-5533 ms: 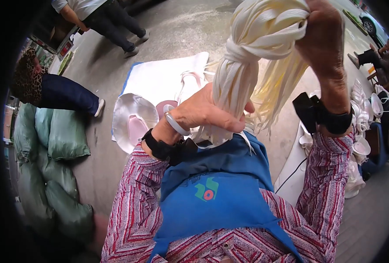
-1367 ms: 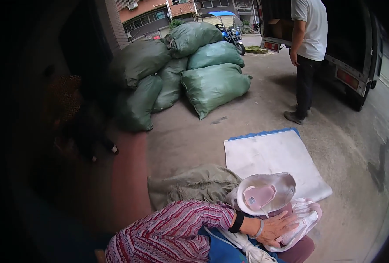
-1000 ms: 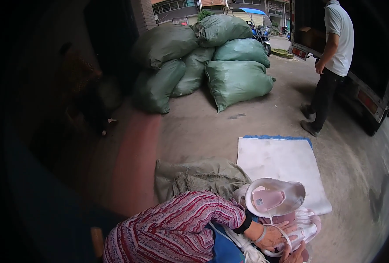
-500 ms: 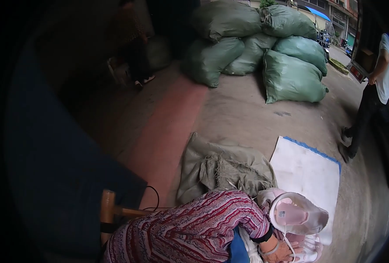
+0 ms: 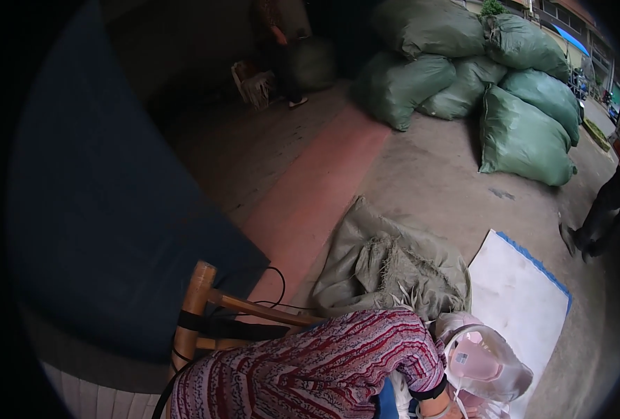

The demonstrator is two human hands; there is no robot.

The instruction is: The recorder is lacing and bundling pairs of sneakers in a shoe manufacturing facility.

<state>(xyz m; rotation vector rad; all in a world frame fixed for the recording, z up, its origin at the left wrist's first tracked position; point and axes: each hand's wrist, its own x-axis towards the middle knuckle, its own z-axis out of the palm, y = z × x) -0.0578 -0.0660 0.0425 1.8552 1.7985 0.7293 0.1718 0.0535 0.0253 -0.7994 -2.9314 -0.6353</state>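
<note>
My left arm (image 5: 365,349), in a red, white and dark striped sleeve, bends down to the lower edge. There my left hand (image 5: 446,410) shows only in part, with a pale bangle at the wrist. Its fingers are cut off or hidden, so their grip does not show. Right beside it is a white and pink piece (image 5: 479,363) that looks like a shoe, hollow with a pink inside and a small grey patch. A thin white cord hangs near the hand. More white and pink material lies below. My right hand is out of view.
A crumpled grey-green woven sack (image 5: 400,269) lies ahead, beside a white sheet with a blue edge (image 5: 519,300). Wooden chair parts (image 5: 197,290) and a black cable stand left, near a dark blue panel (image 5: 121,230). Stuffed green sacks (image 5: 526,136) are piled beyond. Two people stand farther off.
The view has turned left, so the surroundings sit farther right. My left hand has slipped mostly below the lower edge; earlier it lay over the white and pink material. More of the chair shows.
</note>
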